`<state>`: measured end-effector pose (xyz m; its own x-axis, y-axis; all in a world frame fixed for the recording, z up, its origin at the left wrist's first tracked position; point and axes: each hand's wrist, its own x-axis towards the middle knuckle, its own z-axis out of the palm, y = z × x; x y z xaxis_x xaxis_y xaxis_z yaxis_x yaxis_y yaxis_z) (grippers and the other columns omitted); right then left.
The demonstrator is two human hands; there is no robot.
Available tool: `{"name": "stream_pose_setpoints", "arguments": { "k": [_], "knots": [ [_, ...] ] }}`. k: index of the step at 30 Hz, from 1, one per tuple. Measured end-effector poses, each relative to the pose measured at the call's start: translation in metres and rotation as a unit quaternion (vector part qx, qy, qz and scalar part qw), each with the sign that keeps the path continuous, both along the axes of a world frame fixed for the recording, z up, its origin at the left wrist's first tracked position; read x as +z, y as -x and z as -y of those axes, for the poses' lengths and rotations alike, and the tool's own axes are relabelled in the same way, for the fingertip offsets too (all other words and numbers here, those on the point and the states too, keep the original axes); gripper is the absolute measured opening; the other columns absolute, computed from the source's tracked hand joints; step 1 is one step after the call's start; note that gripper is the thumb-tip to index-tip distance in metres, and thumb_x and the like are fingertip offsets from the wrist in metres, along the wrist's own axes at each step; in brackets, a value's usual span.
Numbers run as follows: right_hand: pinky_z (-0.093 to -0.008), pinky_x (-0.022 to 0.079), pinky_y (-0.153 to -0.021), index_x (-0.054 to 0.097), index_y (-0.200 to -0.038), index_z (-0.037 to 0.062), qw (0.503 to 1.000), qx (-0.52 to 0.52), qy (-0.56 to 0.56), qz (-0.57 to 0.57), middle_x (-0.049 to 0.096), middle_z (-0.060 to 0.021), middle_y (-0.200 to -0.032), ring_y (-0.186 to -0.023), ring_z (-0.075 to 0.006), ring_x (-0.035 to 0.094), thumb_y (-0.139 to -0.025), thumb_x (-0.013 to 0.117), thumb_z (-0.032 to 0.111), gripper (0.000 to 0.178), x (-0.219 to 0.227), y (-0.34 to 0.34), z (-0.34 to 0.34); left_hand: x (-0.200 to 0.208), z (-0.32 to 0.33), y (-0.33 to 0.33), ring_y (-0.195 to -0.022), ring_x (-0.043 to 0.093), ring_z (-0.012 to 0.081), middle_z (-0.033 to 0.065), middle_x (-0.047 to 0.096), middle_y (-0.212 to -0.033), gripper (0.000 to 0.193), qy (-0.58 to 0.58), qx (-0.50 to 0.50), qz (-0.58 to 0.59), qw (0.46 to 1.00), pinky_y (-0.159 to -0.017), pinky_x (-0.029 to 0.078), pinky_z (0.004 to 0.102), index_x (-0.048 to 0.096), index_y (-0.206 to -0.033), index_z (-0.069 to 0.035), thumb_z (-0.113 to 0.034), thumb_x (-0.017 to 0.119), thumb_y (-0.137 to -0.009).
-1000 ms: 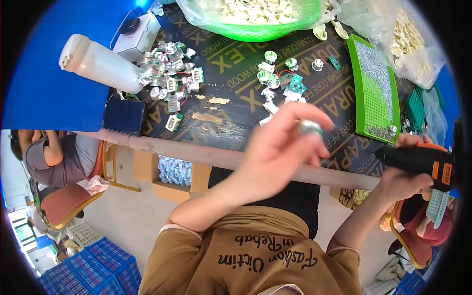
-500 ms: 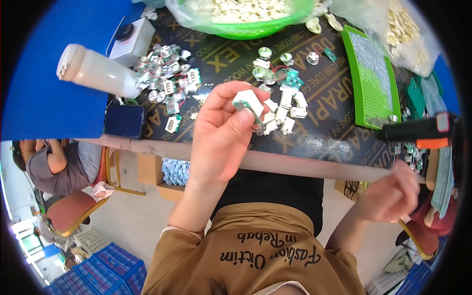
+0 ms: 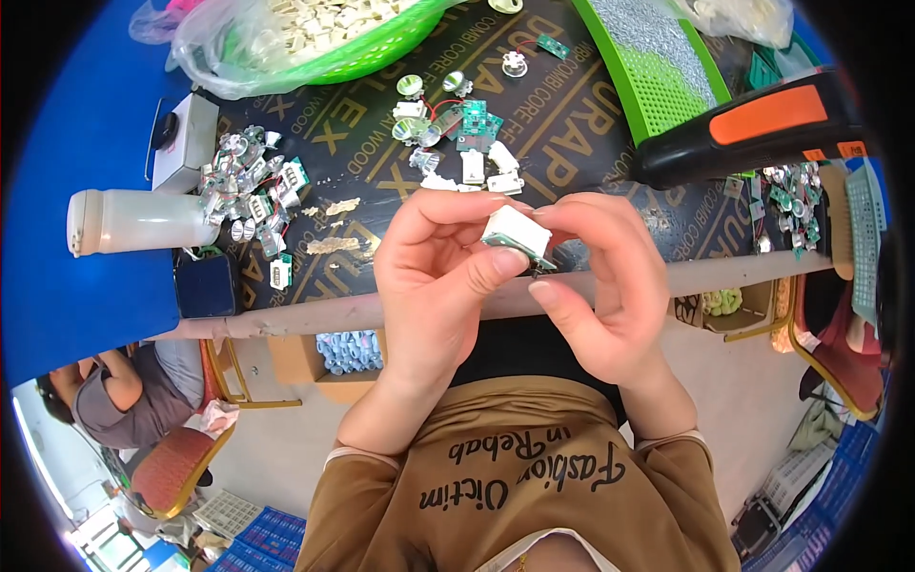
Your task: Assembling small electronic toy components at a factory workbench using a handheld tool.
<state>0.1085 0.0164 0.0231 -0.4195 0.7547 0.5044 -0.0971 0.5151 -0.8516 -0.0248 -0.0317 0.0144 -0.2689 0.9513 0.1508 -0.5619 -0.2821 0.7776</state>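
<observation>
In front of the table's near edge, my left hand (image 3: 434, 276) pinches a small white plastic housing (image 3: 516, 230) with a green circuit board along its lower side. My right hand (image 3: 610, 276) has come up beside it, thumb and forefinger apart at the housing's right end. Whether those fingertips touch it I cannot tell. A tiny dark piece (image 3: 537, 273) shows under the board, close to the right thumb. Just beyond the hands lie several white housings (image 3: 503, 181), green circuit boards (image 3: 475, 124) and silvery lamp reflectors (image 3: 410, 88).
On the left are a pile of lamp assemblies (image 3: 250, 176), a pale bottle (image 3: 143, 222), a white box (image 3: 186, 143) and a dark phone-like slab (image 3: 206, 284). Farther back stands a green basket (image 3: 381, 59). A black-and-orange tool (image 3: 762, 119) juts in beside a green tray (image 3: 658, 119) of small silver pieces.
My right hand has moved left from the table's right side to the housing. My left hand still holds the housing. The whole view has shifted, with the tool appearing larger.
</observation>
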Motion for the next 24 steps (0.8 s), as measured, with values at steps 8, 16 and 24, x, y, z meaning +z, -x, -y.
{"name": "stream_pose_setpoints", "arguments": {
  "k": [8, 16, 24],
  "knots": [
    [-0.0282, 0.048, -0.066, 0.057, -0.097, -0.0023, 0.997, -0.024, -0.061, 0.05, 0.056, -0.0138, -0.091, -0.077, -0.022, 0.057, -0.064, 0.064, -0.005, 0.035, 0.0006, -0.0087, 0.0007, -0.003, 0.0031, -0.0062, -0.087, 0.058, 0.0198, 0.0147, 0.057, -0.095, 0.029, -0.02, 0.027, -0.047, 0.998, -0.075, 0.049, 0.0292, 0.05, -0.093, 0.001, 0.009, 0.064, -0.069],
    [-0.0269, 0.048, -0.064, 0.057, -0.098, -0.0021, 0.999, -0.012, -0.027, 0.04, 0.056, -0.0128, -0.091, -0.074, -0.0203, 0.057, -0.064, 0.066, -0.003, 0.035, -0.0009, -0.0071, 0.0021, -0.0015, 0.0051, -0.0057, -0.085, 0.058, 0.0201, 0.0152, 0.056, -0.095, 0.028, 0.011, 0.029, -0.036, 0.999, -0.074, 0.05, 0.0292, 0.05, -0.092, 0.001, 0.008, 0.064, -0.07],
    [-0.0263, 0.049, -0.062, 0.058, -0.098, -0.0006, 0.998, -0.021, -0.044, 0.043, 0.055, -0.0111, -0.09, -0.072, -0.0182, 0.057, -0.064, 0.066, -0.005, 0.035, -0.0016, -0.0061, 0.0032, -0.0067, 0.0042, -0.0035, -0.084, 0.058, 0.019, 0.0158, 0.056, -0.094, 0.029, -0.025, 0.02, -0.046, 0.998, -0.073, 0.05, 0.0279, 0.05, -0.093, 0.001, 0.011, 0.063, -0.069]
  ]
}}
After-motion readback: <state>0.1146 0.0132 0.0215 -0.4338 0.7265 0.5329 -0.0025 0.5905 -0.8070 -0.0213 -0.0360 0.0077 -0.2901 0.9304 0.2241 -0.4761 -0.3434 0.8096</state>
